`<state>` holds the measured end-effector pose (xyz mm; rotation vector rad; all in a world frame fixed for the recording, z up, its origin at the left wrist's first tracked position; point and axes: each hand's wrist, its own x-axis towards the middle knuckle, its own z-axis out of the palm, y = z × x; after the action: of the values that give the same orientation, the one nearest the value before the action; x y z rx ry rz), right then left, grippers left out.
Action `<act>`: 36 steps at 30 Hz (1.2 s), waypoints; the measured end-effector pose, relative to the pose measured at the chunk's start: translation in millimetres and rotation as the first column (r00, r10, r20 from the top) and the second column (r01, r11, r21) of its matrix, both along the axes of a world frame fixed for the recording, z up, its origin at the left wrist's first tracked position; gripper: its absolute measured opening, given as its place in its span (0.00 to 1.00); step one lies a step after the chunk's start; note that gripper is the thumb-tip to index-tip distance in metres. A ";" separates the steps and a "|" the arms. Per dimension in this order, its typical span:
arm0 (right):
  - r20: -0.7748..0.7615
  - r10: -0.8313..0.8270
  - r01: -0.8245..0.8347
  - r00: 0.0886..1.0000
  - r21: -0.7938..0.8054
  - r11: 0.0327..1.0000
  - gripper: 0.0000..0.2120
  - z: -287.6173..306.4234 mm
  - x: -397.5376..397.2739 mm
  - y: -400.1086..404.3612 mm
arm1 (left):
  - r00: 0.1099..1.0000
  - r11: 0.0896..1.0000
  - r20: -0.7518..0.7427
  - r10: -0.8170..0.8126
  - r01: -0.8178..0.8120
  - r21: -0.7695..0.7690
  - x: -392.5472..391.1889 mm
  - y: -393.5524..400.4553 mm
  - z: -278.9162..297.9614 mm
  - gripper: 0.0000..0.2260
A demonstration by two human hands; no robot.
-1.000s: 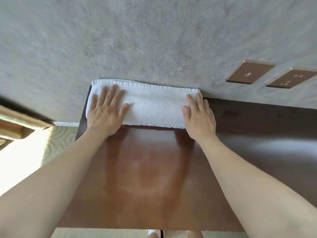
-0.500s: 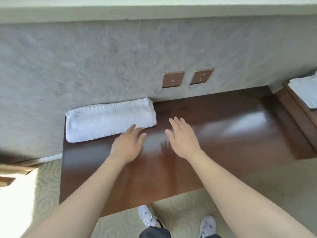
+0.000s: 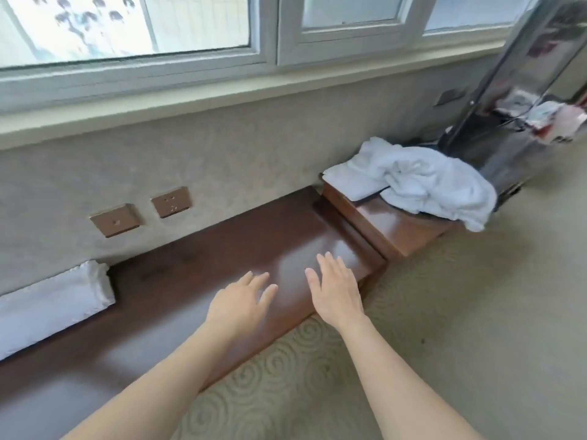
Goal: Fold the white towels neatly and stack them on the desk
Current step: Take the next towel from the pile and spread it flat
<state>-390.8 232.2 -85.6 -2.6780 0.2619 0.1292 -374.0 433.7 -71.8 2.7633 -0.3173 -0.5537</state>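
both hands released, left hand (image 3: pixel 239 301) and right hand (image 3: pixel 336 289) flat above bare tabletop (image 3: pixel 197 265), grasping nothing. folded towel (image 3: pixel 54 301) at far left by wall; crumpled towels (image 3: pixel 422 182) heaped far right, overhanging. risk: careless pull could drag heap onto floor.

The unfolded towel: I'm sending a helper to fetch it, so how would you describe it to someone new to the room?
Follow the dark desk below the window to its right end, where a lighter wooden stand adjoins it. The unfolded towel is the rumpled white heap spilling over that stand, unlike the folded towel lying flat against the wall at the desk's left.
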 end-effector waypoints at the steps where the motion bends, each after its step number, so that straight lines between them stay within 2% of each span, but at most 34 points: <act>1: 0.012 -0.023 0.023 1.000 0.005 1.000 0.29 6.8 -2.3 -24.2 | 0.999 0.999 0.010 -0.031 0.031 -0.012 0.9 -27.1 4.1 0.26; 6: 0.063 -0.175 0.175 0.983 0.003 0.985 0.29 38.0 -25.4 -147.5 | 0.982 0.979 0.047 -0.181 0.184 -0.086 -3.5 -157.6 22.6 0.26; 11: 0.069 -0.265 0.267 0.962 -0.022 0.963 0.29 50.2 -22.1 -229.1 | 0.956 0.951 0.097 -0.279 0.289 -0.112 22.2 -234.7 46.2 0.26; 16: 0.048 -0.291 0.293 0.956 -0.046 0.955 0.29 52.0 12.3 -277.1 | 0.942 0.930 0.161 -0.294 0.321 -0.180 87.0 -294.4 45.3 0.24; 21: -0.026 -0.349 0.345 0.937 -0.093 0.934 0.29 41.4 54.4 -314.9 | 0.934 0.881 0.075 -0.350 0.355 -0.313 142.9 -347.1 11.3 0.28; 26: -0.100 -0.411 0.407 0.906 -0.054 0.912 0.30 32.7 89.0 -343.7 | 0.914 0.870 0.038 -0.403 0.396 -0.295 193.3 -383.9 -1.1 0.25; 30: -0.088 -0.418 0.421 0.904 0.025 0.906 0.29 32.3 127.6 -364.3 | 0.921 0.852 0.130 -0.366 0.388 -0.351 232.3 -402.2 5.6 0.20; 33: -0.032 -0.417 0.418 0.908 0.096 0.903 0.28 27.4 159.7 -386.4 | 0.920 0.862 0.161 -0.358 0.392 -0.321 267.4 -423.0 -0.7 0.22; 36: -0.053 -0.405 0.408 0.913 0.127 0.904 0.29 18.1 191.8 -416.2 | 0.914 0.879 0.198 -0.355 0.398 -0.263 299.7 -448.5 -10.2 0.22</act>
<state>-199.0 -183.9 -67.5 -2.4276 0.7842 0.0480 -74.2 -14.8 -82.0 2.4558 -0.9126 -0.3549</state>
